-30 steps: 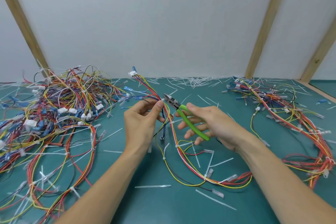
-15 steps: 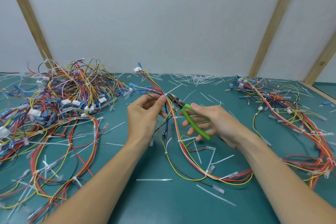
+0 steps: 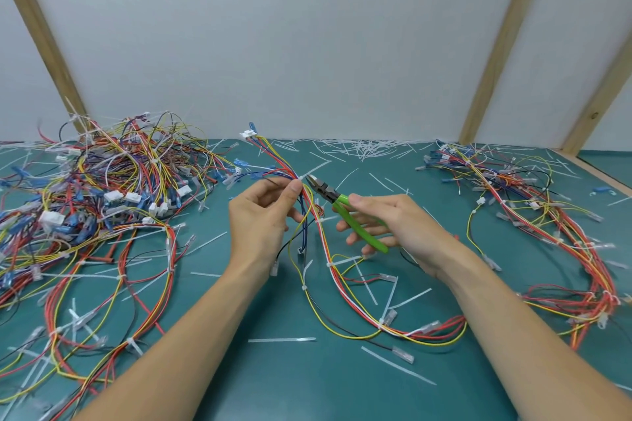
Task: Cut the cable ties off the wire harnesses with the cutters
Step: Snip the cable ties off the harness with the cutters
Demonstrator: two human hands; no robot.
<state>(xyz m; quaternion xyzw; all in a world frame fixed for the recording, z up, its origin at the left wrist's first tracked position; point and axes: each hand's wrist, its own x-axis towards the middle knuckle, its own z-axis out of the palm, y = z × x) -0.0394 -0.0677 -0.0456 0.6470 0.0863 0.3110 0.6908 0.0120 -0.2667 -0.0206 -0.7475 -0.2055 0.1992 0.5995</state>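
Pinching wire harness (image 3: 309, 215) in left hand (image 3: 263, 215), right hand (image 3: 393, 220) gripping green cutters (image 3: 345, 208), bare mat (image 3: 307, 386) nearest.

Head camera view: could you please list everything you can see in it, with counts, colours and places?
Cutters: one, green handles, centre, tips at a white tie.
Held harness: one, red, yellow, white and blue, centre.
Harness pile: count unclear, multicoloured, left.
Second harness pile: count unclear, mostly red and yellow, right.
Cut ties: many, white, scattered.
Table: one, teal.
Wall: white, wooden battens.
Left hand: pinches held harness.
Right hand: grips cutters.
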